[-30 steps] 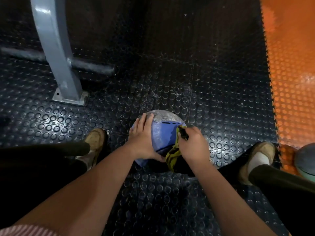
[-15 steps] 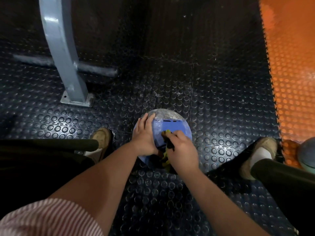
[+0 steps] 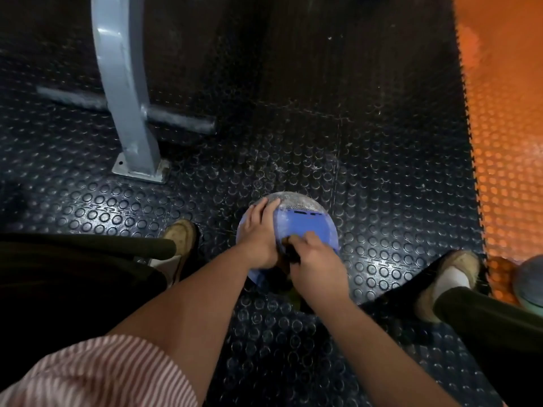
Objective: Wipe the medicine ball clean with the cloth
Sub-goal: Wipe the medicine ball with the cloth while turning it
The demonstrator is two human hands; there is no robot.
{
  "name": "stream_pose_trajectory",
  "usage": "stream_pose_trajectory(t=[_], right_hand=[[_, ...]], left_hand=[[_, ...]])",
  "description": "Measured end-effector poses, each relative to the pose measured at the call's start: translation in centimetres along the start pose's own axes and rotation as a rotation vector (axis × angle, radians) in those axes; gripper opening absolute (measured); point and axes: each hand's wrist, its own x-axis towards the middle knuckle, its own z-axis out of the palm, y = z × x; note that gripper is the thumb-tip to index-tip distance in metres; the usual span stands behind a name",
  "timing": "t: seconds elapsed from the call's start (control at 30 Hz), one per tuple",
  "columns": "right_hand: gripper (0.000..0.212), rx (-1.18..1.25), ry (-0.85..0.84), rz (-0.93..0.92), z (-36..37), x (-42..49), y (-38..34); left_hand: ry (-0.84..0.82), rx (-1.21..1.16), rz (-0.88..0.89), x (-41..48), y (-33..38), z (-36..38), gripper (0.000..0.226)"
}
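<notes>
Head view, medicine ball (image 3: 305,227) blue panel, dusty grey top

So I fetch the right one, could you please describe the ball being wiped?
On the black studded rubber floor, look between the person's tan shoes. The round blue-and-grey medicine ball sits there; unlike the plain grey ball on the orange studded floor, it shows a blue panel.

I read the medicine ball (image 3: 305,227) as a matt blue panel with a grainy grey cap, the black flooring (image 3: 382,171) as studded rubber with a dull sheen, the post (image 3: 123,83) as smooth painted metal, and the cloth (image 3: 288,255), mostly hidden, as probably fabric.
</notes>
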Motion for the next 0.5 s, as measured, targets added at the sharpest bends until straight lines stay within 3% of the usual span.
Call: stream_pose_trajectory(t=[0.1, 0.33, 0.5], right_hand=[[0.041, -0.009, 0.004, 0.035, 0.1, -1.1, 0.0], [0.032, -0.081, 0.023, 0.143, -2.2, 6.4, -0.3], [0.036, -0.033, 0.035, 0.074, -0.9, 3.8, 0.8]], left_hand=[[0.0, -0.007, -0.006, 0.4, 0.2, -0.1, 0.114], [0.034, 0.034, -0.006, 0.6, 0.5, 0.5, 0.118], [0.02, -0.074, -0.022, 1.2, 0.6, -0.2, 0.113]])
